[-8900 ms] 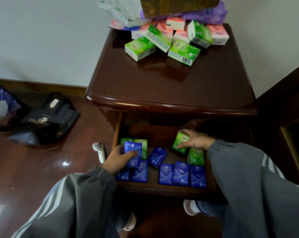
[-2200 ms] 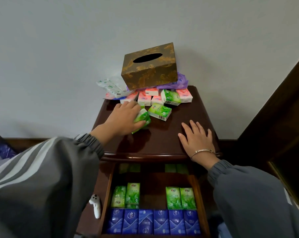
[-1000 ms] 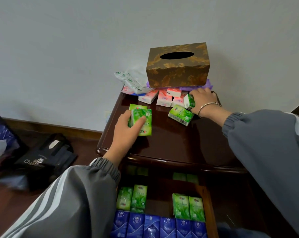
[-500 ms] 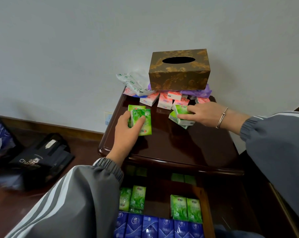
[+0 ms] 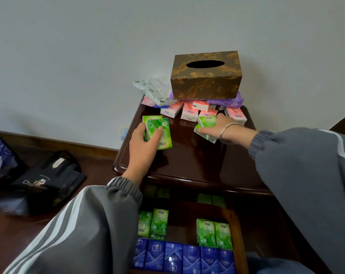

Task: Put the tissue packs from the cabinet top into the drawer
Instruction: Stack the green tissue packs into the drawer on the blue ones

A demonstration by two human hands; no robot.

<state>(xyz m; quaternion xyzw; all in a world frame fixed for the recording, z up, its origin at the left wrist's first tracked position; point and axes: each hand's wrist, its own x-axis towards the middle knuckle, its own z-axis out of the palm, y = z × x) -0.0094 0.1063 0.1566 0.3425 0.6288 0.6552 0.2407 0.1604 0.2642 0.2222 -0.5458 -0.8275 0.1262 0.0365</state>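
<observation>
**A:** so how far along is this? Looks maybe halfway from where I'm standing.

**B:** About that, I'd guess. The drawer [image 5: 237,230] is pulled open under the cabinet top [image 5: 187,161] and already has a row of blue packs [image 5: 191,258] along the front, with green packs [image 5: 215,233] stood up behind them in two little groups, plus a gap between those.

**A:** and the hands?

**B:** Left hand [image 5: 143,144] is closed around a couple of green tissue packs [image 5: 159,131], thumb pressed on the front one, resting on the worktop. Right hand [image 5: 217,128] is curled over another couple of green ones [image 5: 206,123], fingers wrapped round but not lifted as far as I can tell.

**A:** what's left up there then?

**B:** The pink packs [image 5: 189,113], a handful of them bunched at the back just in front of the gold tissue box [image 5: 205,76]. Nobody's touching those. There's crumpled wrapping [image 5: 154,89] beside the box too, hard to tell if any packs hide under it.
</observation>
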